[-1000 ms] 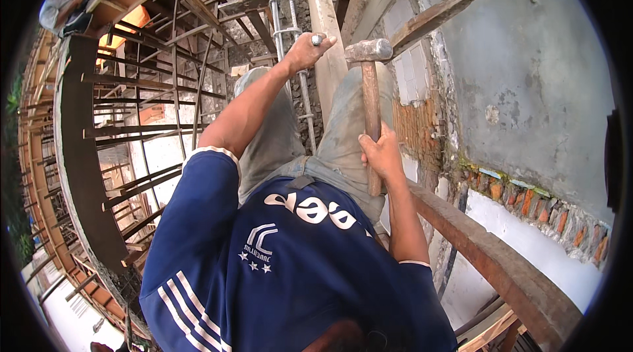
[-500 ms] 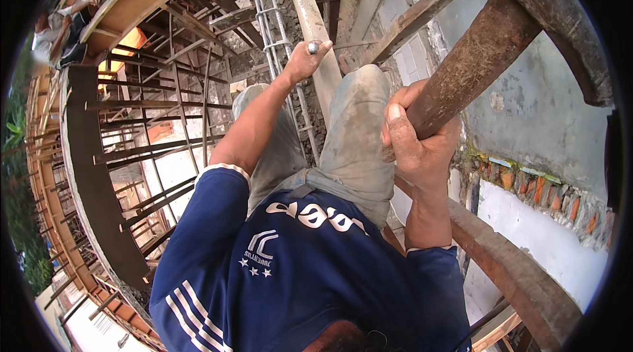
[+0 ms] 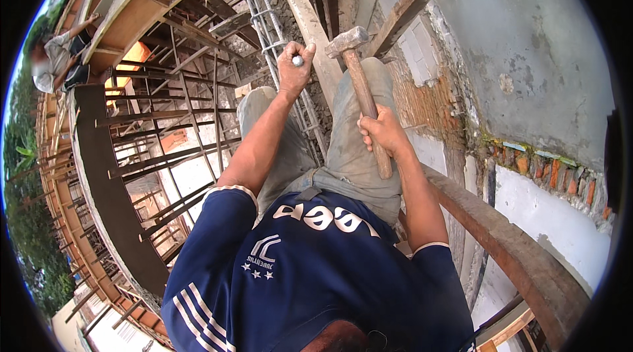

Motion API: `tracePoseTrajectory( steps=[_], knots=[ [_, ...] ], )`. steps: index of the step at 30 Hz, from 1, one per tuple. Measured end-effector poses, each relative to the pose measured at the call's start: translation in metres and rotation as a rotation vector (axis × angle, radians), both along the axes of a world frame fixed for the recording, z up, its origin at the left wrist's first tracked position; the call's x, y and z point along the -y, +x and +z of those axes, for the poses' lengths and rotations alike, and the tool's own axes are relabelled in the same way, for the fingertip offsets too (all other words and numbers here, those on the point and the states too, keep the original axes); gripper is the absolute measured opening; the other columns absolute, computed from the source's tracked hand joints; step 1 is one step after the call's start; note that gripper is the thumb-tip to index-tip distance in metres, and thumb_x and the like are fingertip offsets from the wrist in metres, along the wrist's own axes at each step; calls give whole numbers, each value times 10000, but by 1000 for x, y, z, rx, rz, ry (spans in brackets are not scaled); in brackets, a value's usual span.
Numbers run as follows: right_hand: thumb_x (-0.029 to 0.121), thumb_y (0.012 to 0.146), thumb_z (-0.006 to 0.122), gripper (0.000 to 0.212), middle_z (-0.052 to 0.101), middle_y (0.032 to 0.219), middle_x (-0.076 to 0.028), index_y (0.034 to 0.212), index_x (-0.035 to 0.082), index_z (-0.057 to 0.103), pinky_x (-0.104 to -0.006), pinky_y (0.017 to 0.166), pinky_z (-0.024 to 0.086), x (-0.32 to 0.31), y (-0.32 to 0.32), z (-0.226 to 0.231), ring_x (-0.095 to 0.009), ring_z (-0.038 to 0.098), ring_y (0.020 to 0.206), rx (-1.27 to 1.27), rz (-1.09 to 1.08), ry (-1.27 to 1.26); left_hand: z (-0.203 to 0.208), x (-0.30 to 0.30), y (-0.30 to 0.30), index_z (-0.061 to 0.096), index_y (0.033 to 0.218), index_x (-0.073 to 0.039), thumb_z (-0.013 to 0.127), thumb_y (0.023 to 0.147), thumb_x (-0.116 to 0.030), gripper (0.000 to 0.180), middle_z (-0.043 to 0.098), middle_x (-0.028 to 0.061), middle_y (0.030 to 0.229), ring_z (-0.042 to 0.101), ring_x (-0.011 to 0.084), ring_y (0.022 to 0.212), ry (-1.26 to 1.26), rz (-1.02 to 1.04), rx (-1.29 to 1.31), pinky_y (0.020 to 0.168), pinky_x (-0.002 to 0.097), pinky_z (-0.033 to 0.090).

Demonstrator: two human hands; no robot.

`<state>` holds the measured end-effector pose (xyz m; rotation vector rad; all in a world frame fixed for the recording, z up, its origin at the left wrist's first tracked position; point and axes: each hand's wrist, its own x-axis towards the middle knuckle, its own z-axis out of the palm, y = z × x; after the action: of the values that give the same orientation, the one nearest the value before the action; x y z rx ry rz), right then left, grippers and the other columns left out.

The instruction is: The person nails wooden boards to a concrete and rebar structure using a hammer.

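Observation:
My right hand (image 3: 386, 131) is closed round the wooden handle of a hammer (image 3: 363, 85), over my right thigh. Its worn, blocky metal head (image 3: 346, 42) is up by my knee, to the right of my left hand and apart from it. My left hand (image 3: 293, 75) makes a fist round a chisel-like metal rod (image 3: 298, 60). Only the rod's shiny round end shows above the fingers; the rest is hidden. Just beyond the left hand run a pale timber (image 3: 304, 12) and a tied bundle of rebar (image 3: 265, 22).
A grey plastered wall (image 3: 527, 68) with exposed bricks (image 3: 550, 170) rises on the right. A thick wooden beam (image 3: 508, 253) slants at lower right. To the left stretches a rebar grid (image 3: 178, 111) beside formwork (image 3: 119, 187). Another person (image 3: 56, 62) sits at upper left.
The hammer has come down from high on the right, close to the camera, to in front of my right knee. My left hand has shifted slightly left, its thumb now folded in.

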<state>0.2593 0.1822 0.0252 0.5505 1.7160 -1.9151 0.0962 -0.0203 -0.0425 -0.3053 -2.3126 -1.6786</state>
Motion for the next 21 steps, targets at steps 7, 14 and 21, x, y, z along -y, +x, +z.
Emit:
tracePoseTrajectory(
  steps=[7,14,21],
  knots=[
    [98,851,600,115,553,660,-34,898,12,540,-294,395,458,3,-10,0,-108,529,481,120,-110,-197,-22,18,-170,523,675,-98,579,983,-418,448,476,-18,578,412,104,494,127,102,329,452,302,333],
    [105,844,607,127,548,668,-28,921,33,535,-289,384,460,1,-17,-7,-103,528,467,109,-112,-239,-20,-10,-191,561,689,-34,620,929,-438,473,537,55,586,496,172,482,228,0,601,481,347,425],
    [128,855,607,133,554,677,-29,920,38,534,-285,383,466,-3,-21,-10,-98,527,471,111,-98,-244,17,19,-48,496,590,-106,577,987,-274,438,432,-57,528,349,69,470,345,-76,402,439,280,267]
  ],
)
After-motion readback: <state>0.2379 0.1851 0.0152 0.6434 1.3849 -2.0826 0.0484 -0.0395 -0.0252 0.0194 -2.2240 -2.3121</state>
